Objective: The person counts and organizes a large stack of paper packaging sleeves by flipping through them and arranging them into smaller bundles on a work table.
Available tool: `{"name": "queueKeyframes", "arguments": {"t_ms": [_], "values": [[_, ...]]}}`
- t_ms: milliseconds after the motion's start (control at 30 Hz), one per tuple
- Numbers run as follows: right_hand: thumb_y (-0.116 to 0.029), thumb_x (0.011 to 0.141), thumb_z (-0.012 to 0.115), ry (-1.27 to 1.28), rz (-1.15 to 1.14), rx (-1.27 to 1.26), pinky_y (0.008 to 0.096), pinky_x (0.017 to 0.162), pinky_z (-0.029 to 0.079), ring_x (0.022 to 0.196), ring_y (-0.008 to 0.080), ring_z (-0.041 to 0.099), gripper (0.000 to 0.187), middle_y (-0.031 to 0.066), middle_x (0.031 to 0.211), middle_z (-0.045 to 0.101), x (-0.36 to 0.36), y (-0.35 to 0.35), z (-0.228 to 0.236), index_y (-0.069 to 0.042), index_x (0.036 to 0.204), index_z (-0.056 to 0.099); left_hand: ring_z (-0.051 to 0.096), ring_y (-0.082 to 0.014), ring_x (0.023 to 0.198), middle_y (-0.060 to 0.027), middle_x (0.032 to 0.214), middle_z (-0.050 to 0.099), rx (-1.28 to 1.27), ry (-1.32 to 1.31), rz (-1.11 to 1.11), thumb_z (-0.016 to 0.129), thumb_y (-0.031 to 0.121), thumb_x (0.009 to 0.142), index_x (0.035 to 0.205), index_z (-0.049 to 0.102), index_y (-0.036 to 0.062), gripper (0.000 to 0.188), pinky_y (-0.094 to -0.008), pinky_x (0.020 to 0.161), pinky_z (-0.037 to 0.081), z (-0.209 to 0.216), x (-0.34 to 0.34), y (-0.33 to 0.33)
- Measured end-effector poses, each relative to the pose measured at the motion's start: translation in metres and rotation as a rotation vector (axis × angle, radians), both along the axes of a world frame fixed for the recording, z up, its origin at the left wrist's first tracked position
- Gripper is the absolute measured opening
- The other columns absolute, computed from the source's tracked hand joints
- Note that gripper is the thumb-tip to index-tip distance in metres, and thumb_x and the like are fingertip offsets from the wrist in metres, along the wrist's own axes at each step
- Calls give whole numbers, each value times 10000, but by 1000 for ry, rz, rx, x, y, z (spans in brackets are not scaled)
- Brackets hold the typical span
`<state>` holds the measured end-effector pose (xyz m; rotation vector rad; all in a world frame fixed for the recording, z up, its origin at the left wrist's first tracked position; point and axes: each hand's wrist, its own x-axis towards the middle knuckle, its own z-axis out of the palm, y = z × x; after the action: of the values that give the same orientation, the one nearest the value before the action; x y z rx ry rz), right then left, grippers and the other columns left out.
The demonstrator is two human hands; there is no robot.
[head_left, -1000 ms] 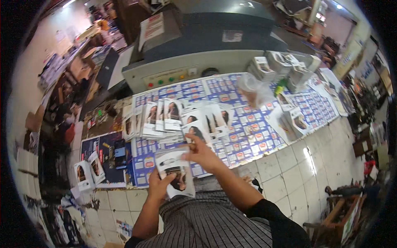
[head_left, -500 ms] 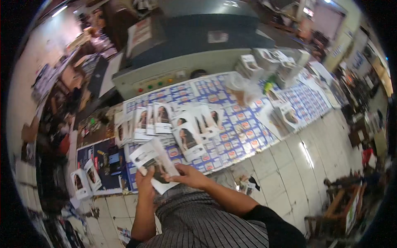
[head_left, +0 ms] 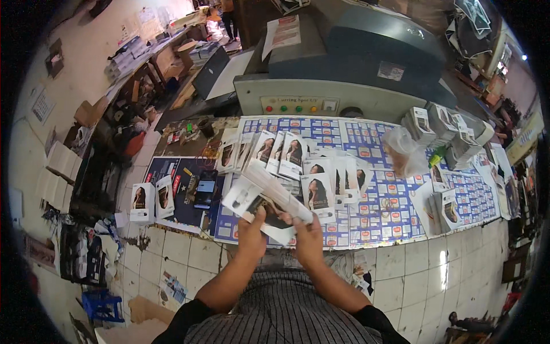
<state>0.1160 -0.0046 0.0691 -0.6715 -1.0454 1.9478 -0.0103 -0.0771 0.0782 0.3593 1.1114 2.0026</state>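
Note:
Both my hands hold one white printed leaflet (head_left: 243, 194) above the table's near edge. It bears a dark-haired portrait, and a long flap is folded over across it. My left hand (head_left: 252, 238) grips the lower left part, thumb on top. My right hand (head_left: 307, 238) pinches the right end of the flap. Just beyond lie several similar leaflets, one group upright in the picture (head_left: 292, 156) and another fanned to its right (head_left: 319, 195). Two white pieces with the same portrait (head_left: 142, 202) lie at the left.
A blue-and-white printed sheet (head_left: 369, 215) covers the table. Left of my hands lies a dark phone (head_left: 205, 189). At the right are a clear plastic bag (head_left: 404, 152), a green-yellow bottle (head_left: 437, 156) and stacked packs (head_left: 421, 127). A grey machine (head_left: 252, 96) with coloured buttons stands behind.
My view has swung left, so the scene sits further right. My right hand has moved to the leaflet's right end, and the flap now lies folded across it.

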Motion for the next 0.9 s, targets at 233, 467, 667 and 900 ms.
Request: {"name": "queueKeyframes", "arguments": {"t_ms": [233,467,667,900], "values": [[-26,895,596,-89,313,-134,283,852,499,964,161,631,338,108,1123,651,57,49,1,13,1225,533,490,-292,1263,-153,1382,483,-4,8,-608,731,583,752,1457,344,79,949,-451,1017,442,0,-69,-52],[-76,893,642,-275,330,-126,264,731,511,845,123,630,215,69,969,671,58,56,-20,6,1085,591,516,-203,1177,-99,1254,548,-277,-84,-482,648,171,909,1339,446,19,498,-347,1003,415,-13,-43,-46],[-55,903,599,-243,456,4,283,849,481,963,150,599,363,100,1116,632,61,55,-30,39,1240,500,565,-213,1107,-111,1185,583,-402,-35,-398,755,134,829,1282,497,27,532,-348,934,474,-25,-34,-41],[-153,896,676,-510,403,-11,310,889,487,992,201,617,651,160,1184,603,46,33,-29,51,1388,303,633,-175,943,-106,1073,630,-479,207,-244,780,180,819,1169,520,39,458,-320,792,543,-43,-12,-46]]}}
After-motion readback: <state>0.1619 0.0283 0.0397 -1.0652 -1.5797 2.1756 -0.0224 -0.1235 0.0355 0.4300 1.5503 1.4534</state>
